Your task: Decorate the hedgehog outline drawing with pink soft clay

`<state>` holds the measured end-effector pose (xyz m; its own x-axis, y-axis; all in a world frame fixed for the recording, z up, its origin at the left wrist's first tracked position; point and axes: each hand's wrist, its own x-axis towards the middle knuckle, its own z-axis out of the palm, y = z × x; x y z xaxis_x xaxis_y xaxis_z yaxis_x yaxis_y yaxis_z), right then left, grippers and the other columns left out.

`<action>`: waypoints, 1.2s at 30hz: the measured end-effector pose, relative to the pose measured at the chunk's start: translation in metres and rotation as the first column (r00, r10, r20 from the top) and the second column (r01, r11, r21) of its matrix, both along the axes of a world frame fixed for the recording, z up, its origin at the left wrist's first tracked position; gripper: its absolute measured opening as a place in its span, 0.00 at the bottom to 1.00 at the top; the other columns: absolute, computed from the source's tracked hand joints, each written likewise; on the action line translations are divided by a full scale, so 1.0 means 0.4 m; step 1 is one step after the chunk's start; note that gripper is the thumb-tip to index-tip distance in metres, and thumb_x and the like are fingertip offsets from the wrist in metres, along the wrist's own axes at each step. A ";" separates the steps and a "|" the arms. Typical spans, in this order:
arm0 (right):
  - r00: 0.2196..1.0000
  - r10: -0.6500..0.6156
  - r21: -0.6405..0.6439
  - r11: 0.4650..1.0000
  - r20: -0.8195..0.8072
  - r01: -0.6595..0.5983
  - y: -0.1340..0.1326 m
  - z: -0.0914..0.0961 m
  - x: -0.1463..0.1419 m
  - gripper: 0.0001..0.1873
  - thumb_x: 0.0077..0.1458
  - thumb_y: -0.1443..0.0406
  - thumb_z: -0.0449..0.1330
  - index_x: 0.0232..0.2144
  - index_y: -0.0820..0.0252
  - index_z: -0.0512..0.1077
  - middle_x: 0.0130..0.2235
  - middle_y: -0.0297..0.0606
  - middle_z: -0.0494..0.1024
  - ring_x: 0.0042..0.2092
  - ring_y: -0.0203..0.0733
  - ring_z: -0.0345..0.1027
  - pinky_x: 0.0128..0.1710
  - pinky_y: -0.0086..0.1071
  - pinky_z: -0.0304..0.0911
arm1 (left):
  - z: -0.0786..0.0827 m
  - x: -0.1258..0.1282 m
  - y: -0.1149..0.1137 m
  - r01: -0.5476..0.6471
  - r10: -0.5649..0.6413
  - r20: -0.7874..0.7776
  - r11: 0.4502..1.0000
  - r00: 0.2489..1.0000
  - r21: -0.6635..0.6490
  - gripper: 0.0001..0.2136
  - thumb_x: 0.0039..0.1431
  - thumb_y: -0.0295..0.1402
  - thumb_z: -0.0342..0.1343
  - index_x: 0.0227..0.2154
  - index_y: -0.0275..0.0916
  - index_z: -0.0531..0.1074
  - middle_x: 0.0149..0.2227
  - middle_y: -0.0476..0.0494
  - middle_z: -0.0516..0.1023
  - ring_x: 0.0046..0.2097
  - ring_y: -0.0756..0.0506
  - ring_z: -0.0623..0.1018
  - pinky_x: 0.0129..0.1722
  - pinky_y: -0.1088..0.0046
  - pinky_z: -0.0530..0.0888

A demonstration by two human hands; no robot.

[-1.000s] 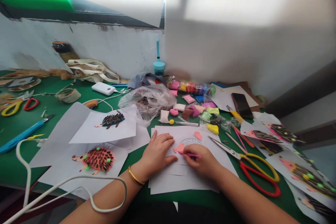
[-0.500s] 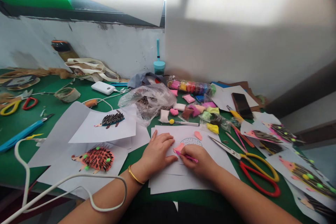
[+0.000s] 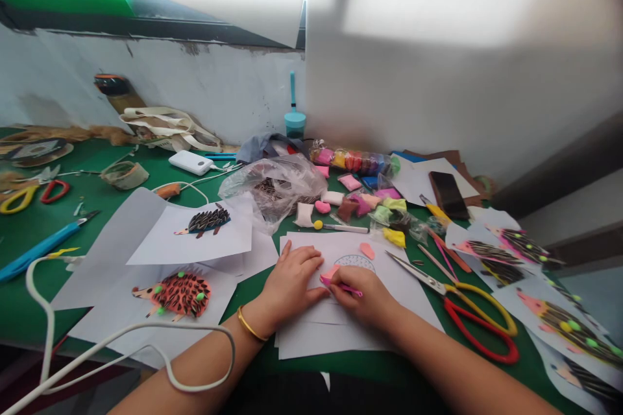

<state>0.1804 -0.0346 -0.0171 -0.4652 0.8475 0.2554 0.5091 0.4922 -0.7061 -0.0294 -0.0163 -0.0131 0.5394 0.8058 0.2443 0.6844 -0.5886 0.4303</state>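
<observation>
My right hand [image 3: 365, 298] is closed on a thin pink tool [image 3: 343, 285], its tip at a flat pink clay shape [image 3: 332, 272] stuck on a white paper sheet [image 3: 341, 331]. Beside it my left hand [image 3: 292, 282] lies flat on the paper, fingers spread, its fingertips next to the pink clay. A drawn half circle [image 3: 355, 262] and a small pink clay piece [image 3: 366, 250] sit just behind my hands. A gold bangle [image 3: 250, 325] circles my left wrist.
Red and yellow scissors [image 3: 467, 311] lie to the right. Bags of coloured clay [image 3: 363, 204] and a plastic bag of seeds [image 3: 275, 188] sit behind. Paper hedgehog crafts [image 3: 178, 294] lie left and right. A white cable [image 3: 121, 337] loops at the near left edge.
My right hand has slid a little to the left with the pink tool, nearer my left hand. The left hand has stayed put.
</observation>
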 end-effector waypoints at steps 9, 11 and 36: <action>0.998 -0.022 -0.074 0.997 -0.066 0.017 -0.001 0.010 0.018 0.06 0.57 0.68 0.57 0.27 0.57 0.70 0.28 0.32 0.74 0.30 0.36 0.65 0.32 0.29 0.59 | -0.004 -0.001 0.002 -0.017 0.017 0.017 1.000 1.000 -0.003 0.27 0.50 0.41 0.68 0.52 0.40 0.70 0.55 0.36 0.73 0.58 0.36 0.72 0.65 0.41 0.53; 0.997 -0.044 -0.097 0.995 -0.070 0.038 -0.003 0.013 0.022 0.06 0.58 0.67 0.57 0.28 0.57 0.70 0.28 0.32 0.74 0.31 0.36 0.66 0.33 0.30 0.60 | -0.008 -0.003 0.004 -0.025 0.025 0.035 1.000 0.999 -0.004 0.26 0.50 0.41 0.68 0.51 0.40 0.71 0.55 0.36 0.73 0.58 0.37 0.72 0.65 0.42 0.55; 0.893 -0.248 -0.484 0.874 -0.375 0.040 0.017 0.054 0.038 0.16 0.55 0.52 0.61 0.31 0.58 0.71 0.28 0.35 0.77 0.29 0.38 0.72 0.30 0.32 0.67 | 0.028 0.034 -0.004 0.072 -0.107 0.130 0.965 0.986 0.251 0.08 0.66 0.30 0.49 0.37 0.43 0.73 0.38 0.48 0.80 0.40 0.48 0.78 0.54 0.62 0.69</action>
